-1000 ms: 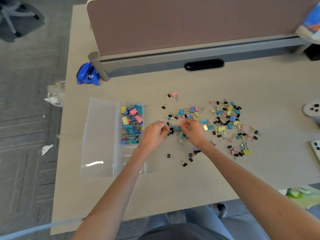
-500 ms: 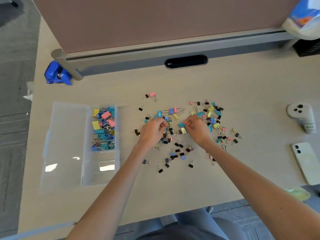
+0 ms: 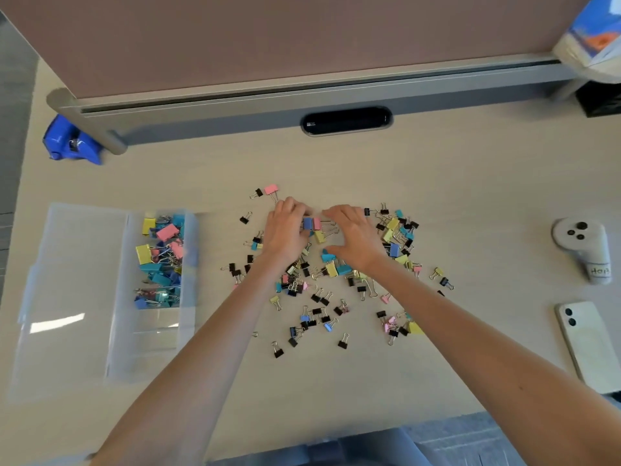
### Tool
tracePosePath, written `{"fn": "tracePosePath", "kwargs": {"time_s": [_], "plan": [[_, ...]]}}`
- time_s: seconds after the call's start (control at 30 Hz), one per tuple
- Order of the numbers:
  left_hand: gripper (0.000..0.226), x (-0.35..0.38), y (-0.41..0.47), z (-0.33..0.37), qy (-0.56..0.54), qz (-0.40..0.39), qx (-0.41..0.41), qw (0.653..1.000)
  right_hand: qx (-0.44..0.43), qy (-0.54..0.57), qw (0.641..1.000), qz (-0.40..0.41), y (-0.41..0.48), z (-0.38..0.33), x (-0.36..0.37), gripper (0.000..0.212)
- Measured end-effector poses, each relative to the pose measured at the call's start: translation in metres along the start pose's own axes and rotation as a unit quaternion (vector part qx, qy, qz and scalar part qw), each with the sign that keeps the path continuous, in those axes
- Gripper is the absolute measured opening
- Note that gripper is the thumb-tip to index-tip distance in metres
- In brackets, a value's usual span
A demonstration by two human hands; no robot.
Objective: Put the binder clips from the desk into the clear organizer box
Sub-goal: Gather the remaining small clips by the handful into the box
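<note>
Our right hand point(image 3: 357, 237) spreads its fingers, corralling binder clips point(image 3: 393, 227) for the organizer box point(image 3: 148, 351); our left hand point(image 3: 285, 232) curls over some, though whether it is pinching them we cannot tell.

Two bare forearms point(image 3: 208, 348) reach over the desk point(image 3: 437, 169) to the left hand point(image 3: 285, 233) and right hand point(image 3: 356, 237). Below the desk's near edge show blue-grey trousers point(image 3: 379, 445) and darker grey cloth point(image 3: 322, 457).

A label point(image 3: 600, 271) on the handle end of the pale controller point(image 3: 580, 245), at the right of the surface point(image 3: 470, 183), bears handwritten letters, roughly "HOP"; the last is unclear. Tiny white print on the black oval slot point(image 3: 346, 121) is unreadable.
</note>
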State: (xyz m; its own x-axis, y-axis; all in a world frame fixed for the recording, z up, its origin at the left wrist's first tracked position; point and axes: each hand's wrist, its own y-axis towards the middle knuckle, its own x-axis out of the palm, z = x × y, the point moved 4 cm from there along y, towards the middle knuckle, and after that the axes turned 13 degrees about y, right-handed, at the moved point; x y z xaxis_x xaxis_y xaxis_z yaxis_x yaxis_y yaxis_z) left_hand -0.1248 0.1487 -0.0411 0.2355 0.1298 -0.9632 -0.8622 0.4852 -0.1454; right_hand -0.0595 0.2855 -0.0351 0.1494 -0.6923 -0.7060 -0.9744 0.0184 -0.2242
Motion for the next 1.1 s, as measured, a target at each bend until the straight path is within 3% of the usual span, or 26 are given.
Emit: {"fn": "tracePosePath", "kwargs": {"time_s": [0.27, 0.4, 0.53, 0.7, 0.77, 0.83, 0.9, 0.93, 1.03, 1.1], "plan": [[0.031, -0.001, 0.002, -0.014, -0.022, 0.019, -0.023, 0.999, -0.043, 0.013, 0.999, 0.004, 0.017, -0.004, 0.011, 0.061], [0.026, -0.008, -0.002, -0.027, -0.170, 0.049, -0.100, 0.979, -0.056, -0.009, 0.998, -0.004, 0.021, -0.006, 0.007, 0.056], [0.025, -0.019, -0.009, -0.034, -0.383, 0.027, -0.191, 0.903, -0.056, -0.026, 0.998, -0.006, 0.025, -0.007, 0.004, 0.052], [0.025, -0.021, -0.013, -0.044, -0.597, -0.033, -0.264, 0.757, -0.060, -0.031, 0.997, -0.026, 0.026, -0.009, 0.002, 0.051], [0.024, -0.019, -0.013, -0.045, -0.650, -0.040, -0.280, 0.706, -0.086, -0.068, 0.993, -0.049, 0.023, -0.011, 0.003, 0.050], [0.024, -0.017, -0.011, -0.045, -0.667, -0.033, -0.299, 0.681, -0.102, -0.087, 0.990, -0.051, 0.019, -0.011, 0.004, 0.044], [0.023, -0.018, -0.007, -0.044, -0.646, -0.026, -0.319, 0.693, -0.112, -0.099, 0.988, -0.045, 0.017, -0.011, 0.005, 0.036], [0.020, -0.019, -0.005, -0.043, -0.614, -0.023, -0.323, 0.720, -0.115, -0.100, 0.987, -0.042, 0.016, -0.010, 0.005, 0.033], [0.007, -0.024, 0.006, -0.044, -0.447, 0.002, -0.288, 0.847, -0.113, -0.081, 0.990, -0.038, 0.016, -0.009, 0.003, 0.028], [0.017, -0.025, 0.013, -0.048, -0.298, 0.042, -0.242, 0.922, -0.113, -0.072, 0.990, -0.035, 0.017, -0.009, 0.001, 0.026]]}}
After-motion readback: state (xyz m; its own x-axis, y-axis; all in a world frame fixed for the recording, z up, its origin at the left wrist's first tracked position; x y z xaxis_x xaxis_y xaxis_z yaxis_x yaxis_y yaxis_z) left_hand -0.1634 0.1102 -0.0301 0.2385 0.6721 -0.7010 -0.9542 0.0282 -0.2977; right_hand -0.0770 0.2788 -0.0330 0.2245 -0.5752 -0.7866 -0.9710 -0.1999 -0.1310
